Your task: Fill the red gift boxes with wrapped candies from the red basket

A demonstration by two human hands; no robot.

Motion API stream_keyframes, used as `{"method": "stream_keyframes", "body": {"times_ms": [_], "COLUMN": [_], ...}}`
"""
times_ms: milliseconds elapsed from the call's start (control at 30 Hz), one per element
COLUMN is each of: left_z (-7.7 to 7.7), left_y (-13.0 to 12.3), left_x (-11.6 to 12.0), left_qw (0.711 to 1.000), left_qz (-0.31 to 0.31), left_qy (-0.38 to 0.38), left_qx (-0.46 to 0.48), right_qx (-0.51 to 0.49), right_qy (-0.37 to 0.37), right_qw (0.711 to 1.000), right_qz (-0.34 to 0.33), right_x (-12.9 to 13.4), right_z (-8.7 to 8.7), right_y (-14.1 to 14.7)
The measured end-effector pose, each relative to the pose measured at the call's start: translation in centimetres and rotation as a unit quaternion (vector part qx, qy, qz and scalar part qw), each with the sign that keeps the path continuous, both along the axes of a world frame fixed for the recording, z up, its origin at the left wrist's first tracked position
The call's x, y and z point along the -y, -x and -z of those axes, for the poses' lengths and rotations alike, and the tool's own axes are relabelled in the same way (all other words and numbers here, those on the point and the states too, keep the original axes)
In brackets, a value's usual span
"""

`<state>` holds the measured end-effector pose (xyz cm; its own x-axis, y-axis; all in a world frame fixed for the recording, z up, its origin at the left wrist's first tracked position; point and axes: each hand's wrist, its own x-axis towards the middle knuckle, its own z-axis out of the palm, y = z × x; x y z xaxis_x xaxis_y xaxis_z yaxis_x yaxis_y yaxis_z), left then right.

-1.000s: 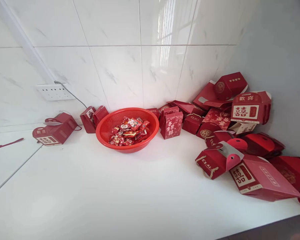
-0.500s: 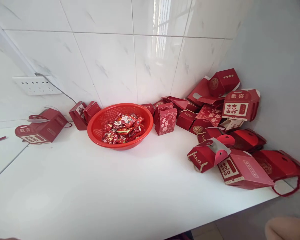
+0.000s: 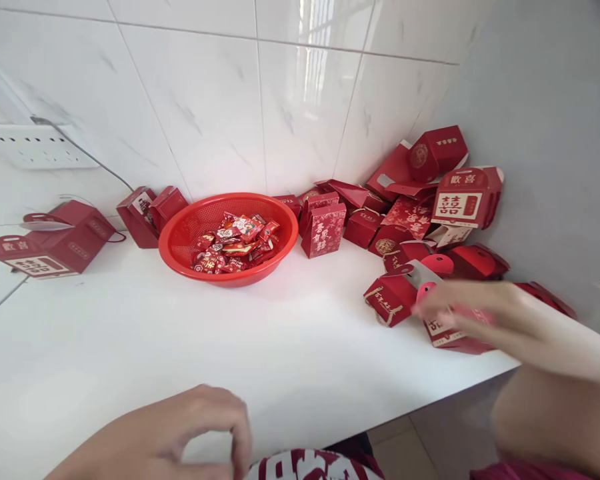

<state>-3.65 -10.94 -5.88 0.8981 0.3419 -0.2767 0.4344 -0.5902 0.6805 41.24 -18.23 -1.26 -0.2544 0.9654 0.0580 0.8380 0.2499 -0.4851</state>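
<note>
My right hand reaches in from the right, blurred, over a pink-red gift box at the pile's front edge. Its fingertips are near a smaller box with a rope handle; whether they touch it is unclear, and nothing shows between thumb and fingers. Low in view, my left hand hangs above the table's front edge, its fingers curved and apart from the thumb, holding nothing. A red plastic basket stands further back with red-wrapped candies in it.
Many red boxes are heaped against the wall at the right. Two upright boxes stand right of the basket. More boxes lie at the left, below a wall socket with a cable.
Both hands have come into view, the left from the bottom edge and the right over the front of the box pile. The view has shifted, and the boxes look unmoved.
</note>
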Motion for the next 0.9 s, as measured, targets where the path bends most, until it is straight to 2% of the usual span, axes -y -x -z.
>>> {"method": "stream_keyframes", "body": {"times_ms": [67,100,200,267,333,400,467,533,633,667,733,800,900], "left_z": [1.1,1.7,3.3,4.0,4.2,3.8,2.6,1.1,-1.0,-1.4,-1.7,-1.3,-0.4], "left_y": [-1.8,-2.7,-5.0,-6.0,-6.5,-6.6,-6.4,-6.2,-6.1,-6.2,-6.4,-6.6,-6.5], "left_x": [0.0,0.3,2.1,3.1,3.3,2.7,1.6,0.4,-1.5,-2.0,-2.8,-3.5,-4.2], "left_qw": [1.000,0.999,0.996,0.993,0.991,0.993,0.998,0.999,0.989,0.983,0.966,0.948,0.931], "left_qz": [0.014,0.022,0.054,0.083,0.103,0.096,0.063,0.023,-0.028,-0.046,-0.084,-0.130,-0.200], "left_qy": [0.020,0.030,0.064,0.082,0.088,0.071,0.030,-0.024,-0.109,-0.143,-0.217,-0.279,-0.301], "left_qx": [0.000,0.000,-0.008,-0.017,-0.019,-0.008,0.011,0.036,0.093,0.107,0.110,0.085,0.048], "right_qx": [0.084,0.129,0.179,0.180,0.165,0.125,0.064,-0.006,-0.088,-0.093,-0.073,-0.044,-0.021], "right_qy": [-0.060,-0.060,-0.032,-0.015,-0.007,0.004,0.013,0.017,0.064,0.079,0.086,0.064,0.043], "right_qw": [0.980,0.969,0.963,0.968,0.971,0.977,0.991,1.000,0.976,0.964,0.955,0.960,0.968], "right_qz": [0.168,0.200,0.199,0.176,0.175,0.173,0.117,0.008,-0.191,-0.235,-0.274,-0.270,-0.246], "right_x": [-2.8,-3.8,-5.2,-5.2,-5.0,-4.5,-4.1,-4.1,-5.2,-5.8,-7.3,-8.7,-10.2], "right_z": [1.4,2.5,6.1,7.5,7.5,6.3,4.5,3.0,1.9,1.8,2.1,2.4,2.6], "right_y": [-1.8,-2.7,-4.7,-4.9,-4.1,-2.4,-0.1,2.4,6.1,7.2,9.2,10.8,12.6]}}
